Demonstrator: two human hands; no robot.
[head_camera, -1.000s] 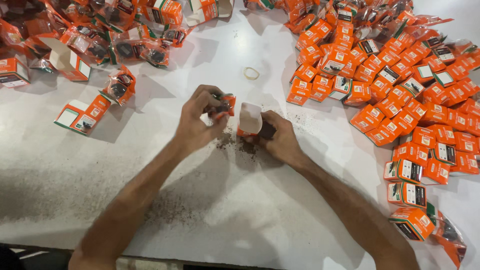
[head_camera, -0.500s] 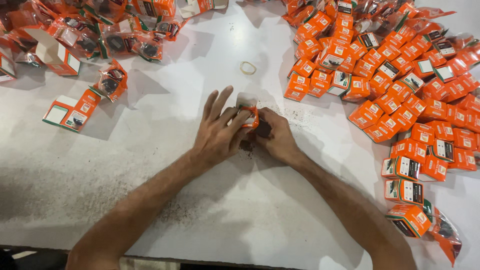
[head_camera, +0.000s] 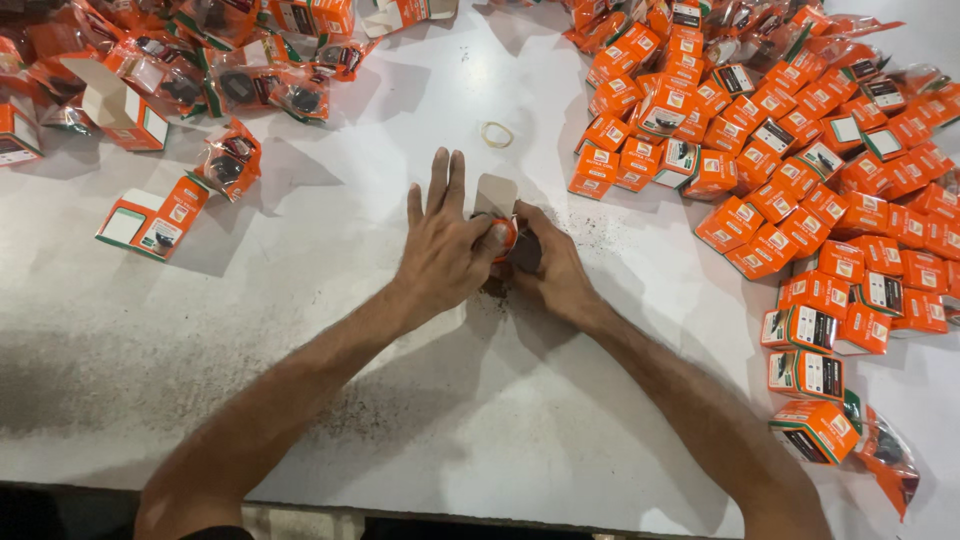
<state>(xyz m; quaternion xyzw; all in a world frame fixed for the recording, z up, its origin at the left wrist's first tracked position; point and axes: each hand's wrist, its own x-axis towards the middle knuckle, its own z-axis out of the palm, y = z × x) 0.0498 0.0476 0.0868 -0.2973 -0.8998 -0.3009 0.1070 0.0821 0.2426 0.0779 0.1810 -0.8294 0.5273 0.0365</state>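
Observation:
A small orange carton (head_camera: 503, 232) with its pale flap raised sits at the middle of the white table (head_camera: 330, 330). My right hand (head_camera: 553, 268) grips it from the right, fingers wrapped around its dark side. My left hand (head_camera: 442, 240) lies against its left side, thumb pressing the orange front, the other fingers stretched flat and apart over the table. What is inside the carton is hidden by both hands.
Several shut orange cartons (head_camera: 790, 160) lie heaped along the right side. Orange plastic pouches with dark parts (head_camera: 225, 85) and open cartons (head_camera: 150, 220) lie at the upper left. A rubber band (head_camera: 496, 133) lies beyond my hands. Dark grit (head_camera: 600, 235) speckles the table.
My left hand went from pinching something at the carton's flap to pressing flat against the carton with fingers spread. The carton has stayed in my right hand.

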